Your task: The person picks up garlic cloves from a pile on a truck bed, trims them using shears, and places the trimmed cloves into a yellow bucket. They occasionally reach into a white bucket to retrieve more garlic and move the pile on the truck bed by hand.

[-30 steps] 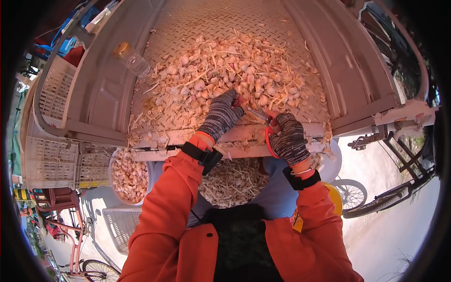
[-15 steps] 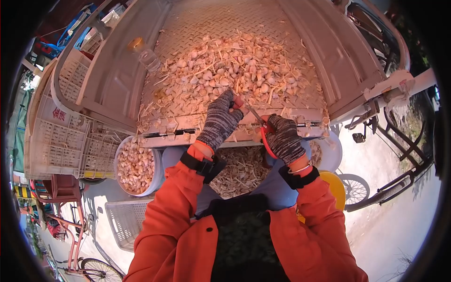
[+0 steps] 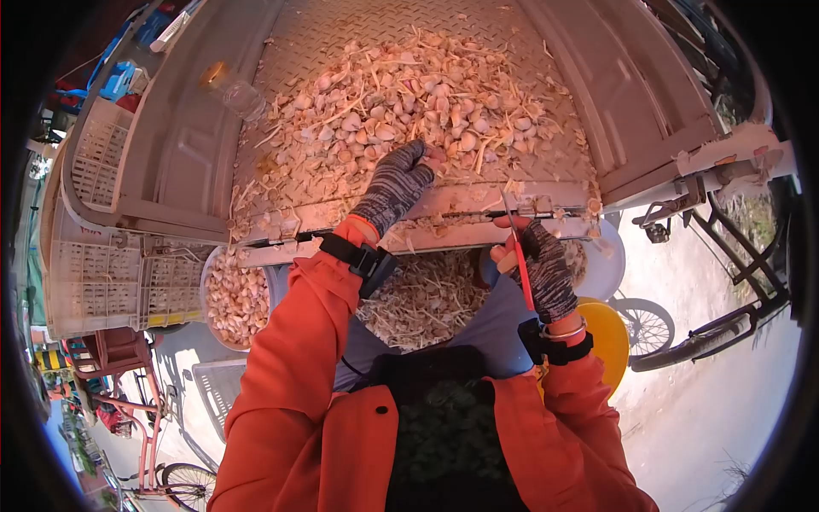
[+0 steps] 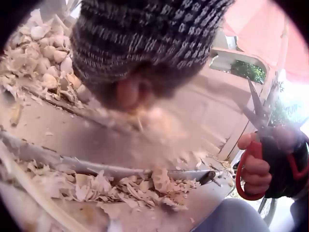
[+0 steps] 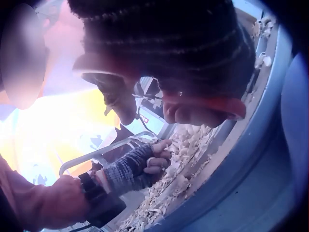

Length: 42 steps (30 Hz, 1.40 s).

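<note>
Garlic [image 3: 444,102] lay in a broad, loose heap on the ridged metal bed [image 3: 341,19] of a vehicle, spreading toward its near edge. The left hand [image 3: 394,186], in a dark speckled knit glove with bare fingertips, was at the near side of the heap, its fingers bent and drawn close together. A pale blurred shape showed by those fingertips in the left wrist view, but whether they were pinching a bulb could not be told. The right hand [image 3: 546,266], gloved the same way, gripped a pair of scissors [image 3: 524,271] with its fingers curled around the red handles. The blades stood apart in an open V, pointing up and away from the person, and were well apart from the left hand. The bulbs looked small and rounded, whitish with pink and tan tints, and were mixed with papery skins and thin dry stalks. Flaky skins also littered the ledge [image 3: 461,243] at the front of the bed. Below it, between the person's legs, was a mass of dry scraps [image 3: 422,299]. A pale bucket [image 3: 205,299] full of garlic stood to the person's left, a yellow bucket [image 3: 609,337] to the right. A clear jar [image 3: 245,100] with a gold-coloured lid lay beside the heap, on its left.
</note>
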{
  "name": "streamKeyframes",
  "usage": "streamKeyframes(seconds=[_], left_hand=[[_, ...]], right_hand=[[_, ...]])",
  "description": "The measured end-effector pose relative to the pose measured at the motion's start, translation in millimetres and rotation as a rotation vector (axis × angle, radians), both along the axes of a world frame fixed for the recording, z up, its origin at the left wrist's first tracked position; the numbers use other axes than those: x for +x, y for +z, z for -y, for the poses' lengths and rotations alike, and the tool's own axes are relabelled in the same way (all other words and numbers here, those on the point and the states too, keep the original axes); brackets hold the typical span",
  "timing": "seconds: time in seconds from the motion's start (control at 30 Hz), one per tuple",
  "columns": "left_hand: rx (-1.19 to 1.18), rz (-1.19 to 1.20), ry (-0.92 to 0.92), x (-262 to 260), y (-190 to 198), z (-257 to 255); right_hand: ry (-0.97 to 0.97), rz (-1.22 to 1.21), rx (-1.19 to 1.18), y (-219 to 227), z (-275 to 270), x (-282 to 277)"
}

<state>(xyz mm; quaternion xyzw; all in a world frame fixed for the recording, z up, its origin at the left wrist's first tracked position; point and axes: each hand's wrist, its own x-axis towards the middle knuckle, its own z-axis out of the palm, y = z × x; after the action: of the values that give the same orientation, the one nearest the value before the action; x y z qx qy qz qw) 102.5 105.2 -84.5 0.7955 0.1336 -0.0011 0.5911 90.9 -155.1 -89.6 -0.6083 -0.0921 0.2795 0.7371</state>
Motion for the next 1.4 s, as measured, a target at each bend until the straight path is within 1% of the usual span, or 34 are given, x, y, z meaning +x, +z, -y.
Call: streamKeyframes(seconds=[0.03, 0.07, 0.1, 0.17, 0.2, 0.23, 0.27, 0.3, 0.37, 0.4, 0.47, 0.5, 0.57, 0.6, 0.63, 0.7, 0.73, 0.77, 0.83, 0.87, 0.9, 0.97, 1.0, 1.03, 1.1, 1.13, 1.17, 1.2, 1.23, 1.27, 1.3, 1.33, 1.37, 1.4], left_hand=[[0.002, -0.005, 0.001, 11, -12, -6], [0.45, 0.217, -0.146, 19, -20, -9], [0.897, 0.438, -0.299, 24, -28, -13], [0.9, 0.369, -0.325, 25, -38, -15], [0.866, 0.294, -0.301, 26, -38, -15], [0.833, 0.223, -0.274, 28, -36, -15], [0.736, 0.147, -0.262, 30, -31, -17], [0.737, 0.15, -0.26, 29, -25, -17], [0.642, 0.064, -0.22, 20, -10, -15], [0.64, 0.064, -0.22, 13, -3, -12], [0.125, -0.139, -0.173, -8, 10, -4], [0.119, -0.139, -0.171, -21, 15, 2], [-0.234, -0.121, -0.15, -44, 22, 12], [-0.312, -0.128, -0.192, -55, 24, 12], [-0.315, -0.117, -0.19, -62, 28, 15], [-0.016, -0.033, -0.205, -81, 42, 23], [0.019, -0.003, -0.206, -89, 46, 23], [0.025, 0.011, -0.199, -98, 41, 21], [0.076, 0.305, -0.148, -117, 21, 18], [0.113, 0.202, -0.18, -129, 39, 16], [0.112, 0.218, -0.173, -142, 43, 13], [-0.053, 0.168, -0.095, -173, 46, 2], [-0.26, 0.12, 0.025, -191, 45, -9], [-0.472, 0.067, 0.141, -214, 42, -24], [-0.577, 0.15, 0.437, -263, 14, -68], [-0.598, 0.176, 0.604, -291, -7, -100], [-0.495, 0.147, 0.767, -321, -29, -135], [-0.388, 0.172, 0.865, -347, -48, -167], [-0.276, 0.182, 0.916, -372, -71, -198], [-0.039, -0.011, 1.03, -378, -67, -208], [0.085, -0.013, 1.018, -397, -96, -236], [0.413, -0.256, 0.874, -432, -148, -276], [0.736, -0.496, 0.702, -457, -181, -303], [0.739, -0.506, 0.708, -442, -157, -286]], right_hand=[[-0.012, 0.144, -0.134, -1, -4, 2], [-0.011, 0.059, -0.111, -5, -4, 6], [-0.01, 0.051, -0.107, -9, -3, 10], [-0.033, -0.206, 0.102, -17, -2, 14], [-0.04, -0.211, 0.103, -16, -1, 14], [-0.015, -0.114, -0.024, -11, -1, 13], [0.014, -0.015, -0.15, -9, -2, 13], [0.016, -0.011, -0.149, -11, -4, 13], [-0.037, 0.294, -0.25, -20, -9, 9], [-0.037, 0.294, -0.251, -12, -10, 9], [0.0, 0.74, -0.538, 11, -12, 10], [0.005, 0.739, -0.543, 15, -13, 8], [0.049, 0.977, -0.572, 23, -17, 5], [0.016, 1.037, -0.518, 26, -19, 2], [0.019, 1.048, -0.52, 27, -19, -4], [0.059, 0.967, -0.408, 30, -20, -14], [0.098, 1.017, -0.486, 34, -22, -20], [0.098, 1.034, -0.48, 40, -24, -25], [0.259, 0.831, -0.554, 51, -24, -40], [0.306, 0.666, -0.428, 30, -26, -44], [0.309, 0.682, -0.432, 33, -29, -52], [0.509, 0.013, -0.089, 39, -42, -67], [0.517, 0.028, -0.107, 38, -47, -71], [0.453, 0.069, -0.12, 31, -51, -74], [0.312, 0.138, -0.13, 17, -58, -73], [0.341, 0.403, -0.329, 15, -58, -64], [0.343, 0.397, -0.338, 17, -59, -57], [0.239, 0.434, -0.361, 19, -64, -49], [0.137, 0.471, -0.388, 21, -69, -41], [0.035, 0.484, -0.299, 7, -73, -31], [0.041, 0.485, -0.311, 8, -75, -22], [0.049, 0.562, -0.391, 9, -77, -13], [0.06, 0.638, -0.462, 9, -84, -7], [0.08, 0.563, -0.443, 19, -90, -7]])
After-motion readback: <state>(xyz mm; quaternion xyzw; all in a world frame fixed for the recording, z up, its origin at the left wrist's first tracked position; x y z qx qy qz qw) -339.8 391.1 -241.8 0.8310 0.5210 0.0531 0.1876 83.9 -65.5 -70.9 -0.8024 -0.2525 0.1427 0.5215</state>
